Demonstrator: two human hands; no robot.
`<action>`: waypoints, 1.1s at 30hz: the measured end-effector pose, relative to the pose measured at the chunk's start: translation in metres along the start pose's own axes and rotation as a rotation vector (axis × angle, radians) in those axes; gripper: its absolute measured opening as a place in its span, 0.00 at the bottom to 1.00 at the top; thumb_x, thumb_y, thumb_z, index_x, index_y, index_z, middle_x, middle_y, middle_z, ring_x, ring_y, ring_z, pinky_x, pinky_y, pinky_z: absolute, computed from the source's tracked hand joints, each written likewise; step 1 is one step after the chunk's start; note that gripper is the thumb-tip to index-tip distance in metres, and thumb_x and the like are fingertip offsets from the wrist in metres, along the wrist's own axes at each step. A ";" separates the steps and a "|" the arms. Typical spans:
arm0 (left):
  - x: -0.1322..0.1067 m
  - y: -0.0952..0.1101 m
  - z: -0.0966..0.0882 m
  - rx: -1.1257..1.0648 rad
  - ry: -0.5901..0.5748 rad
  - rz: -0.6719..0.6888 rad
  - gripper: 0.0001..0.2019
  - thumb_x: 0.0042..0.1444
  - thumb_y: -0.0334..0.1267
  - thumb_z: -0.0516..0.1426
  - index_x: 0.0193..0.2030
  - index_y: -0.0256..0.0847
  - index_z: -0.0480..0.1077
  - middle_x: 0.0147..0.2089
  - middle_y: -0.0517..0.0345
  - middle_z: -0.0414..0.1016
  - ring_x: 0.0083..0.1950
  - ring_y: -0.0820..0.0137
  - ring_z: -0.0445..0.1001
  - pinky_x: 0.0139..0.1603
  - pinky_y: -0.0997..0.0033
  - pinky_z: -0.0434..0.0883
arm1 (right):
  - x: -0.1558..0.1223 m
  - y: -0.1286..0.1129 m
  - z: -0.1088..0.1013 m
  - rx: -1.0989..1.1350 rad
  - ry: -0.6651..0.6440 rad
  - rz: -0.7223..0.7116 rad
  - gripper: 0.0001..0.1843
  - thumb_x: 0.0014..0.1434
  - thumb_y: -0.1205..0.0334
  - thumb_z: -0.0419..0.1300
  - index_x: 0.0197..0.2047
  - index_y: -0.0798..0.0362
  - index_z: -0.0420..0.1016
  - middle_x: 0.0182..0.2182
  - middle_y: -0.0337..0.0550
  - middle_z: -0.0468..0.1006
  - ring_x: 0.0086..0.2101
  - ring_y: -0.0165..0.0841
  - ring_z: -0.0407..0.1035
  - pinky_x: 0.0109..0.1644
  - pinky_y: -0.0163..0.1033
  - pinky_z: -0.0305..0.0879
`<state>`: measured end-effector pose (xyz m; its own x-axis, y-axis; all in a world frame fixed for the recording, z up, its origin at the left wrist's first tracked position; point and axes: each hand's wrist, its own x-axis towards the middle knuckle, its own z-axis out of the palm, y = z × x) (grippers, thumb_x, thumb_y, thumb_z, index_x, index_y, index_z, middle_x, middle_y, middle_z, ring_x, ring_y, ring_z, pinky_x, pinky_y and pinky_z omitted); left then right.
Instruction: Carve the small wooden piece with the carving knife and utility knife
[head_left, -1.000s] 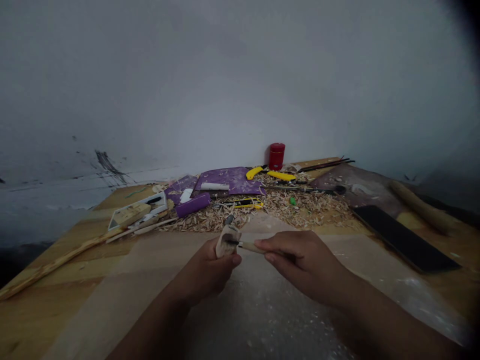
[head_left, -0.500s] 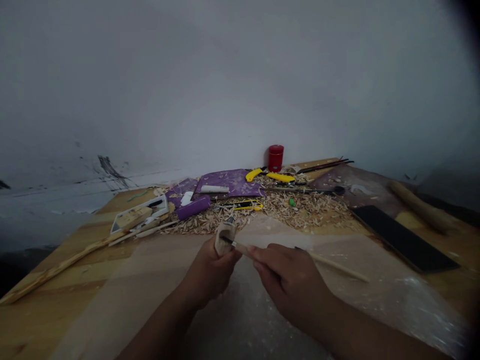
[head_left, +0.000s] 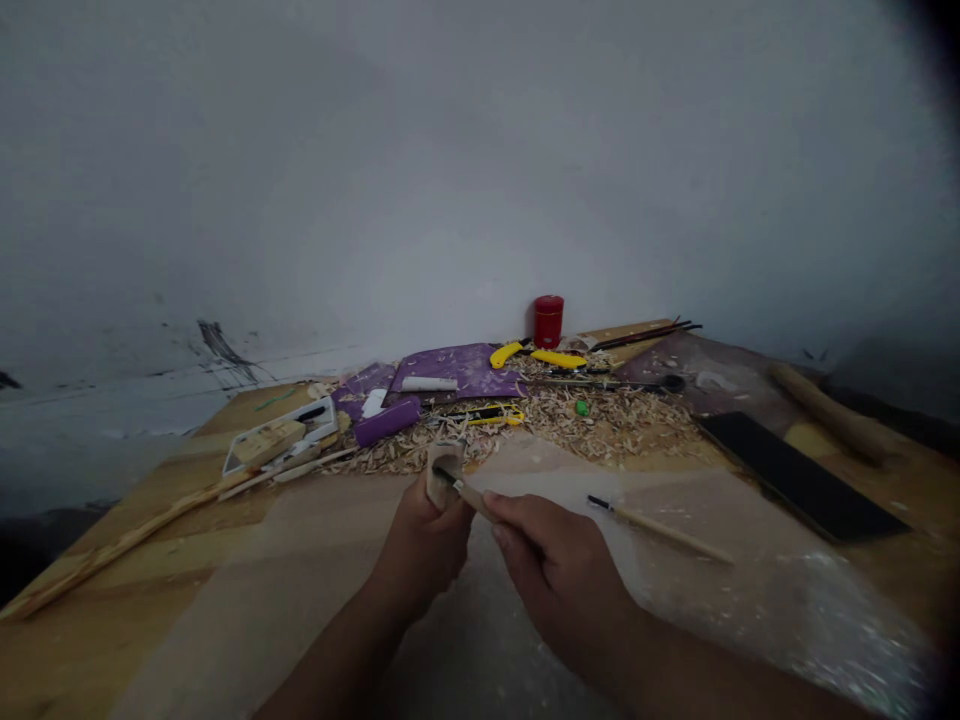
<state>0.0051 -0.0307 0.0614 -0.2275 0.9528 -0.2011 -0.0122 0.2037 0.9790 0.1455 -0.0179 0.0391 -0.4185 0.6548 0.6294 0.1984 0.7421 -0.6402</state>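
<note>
Over at the left end of the wooden bench [head_left: 75,640], a long thin wooden strip [head_left: 127,545] lies at an angle; just past it there's a white tray [head_left: 319,425] with a wood block [head_left: 268,443] in it; behind those sit a purple block [head_left: 387,421] and a purple sheet [head_left: 457,365] with a white tube [head_left: 429,384] on it. Front and center, the left hand [head_left: 424,545] has its fingers curled snugly round a pale carved wood piece [head_left: 442,475], held up over a clear plastic sheet [head_left: 787,600]; the right hand [head_left: 559,570] pinches a small carving tool [head_left: 469,497] in a narrow grip, its dark tip at the hollow of the wood, though it's too dim to tell if it's actually cutting. Behind them is a big pile of wood shavings [head_left: 600,425] with a yellow utility knife [head_left: 480,415] in it; a red canister [head_left: 548,321] stands at the back by the wall; a second wooden-handled tool [head_left: 660,530] lies on the plastic; far right there's a black flat board [head_left: 799,475], with a rounded wooden bar [head_left: 825,412] past it.
</note>
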 end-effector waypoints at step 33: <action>0.007 -0.012 -0.012 -0.113 -0.262 -0.117 0.13 0.48 0.42 0.56 0.24 0.42 0.54 0.09 0.73 0.53 0.08 0.82 0.47 0.08 0.82 0.50 | 0.020 0.016 -0.024 -0.043 -0.170 0.085 0.12 0.57 0.68 0.52 0.40 0.49 0.74 0.30 0.37 0.77 0.30 0.28 0.70 0.33 0.32 0.63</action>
<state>-0.0082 -0.0297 0.0486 0.0409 0.9529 -0.3006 -0.1356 0.3034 0.9432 0.1612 0.0108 0.0519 -0.5418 0.6843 0.4881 0.2758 0.6933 -0.6658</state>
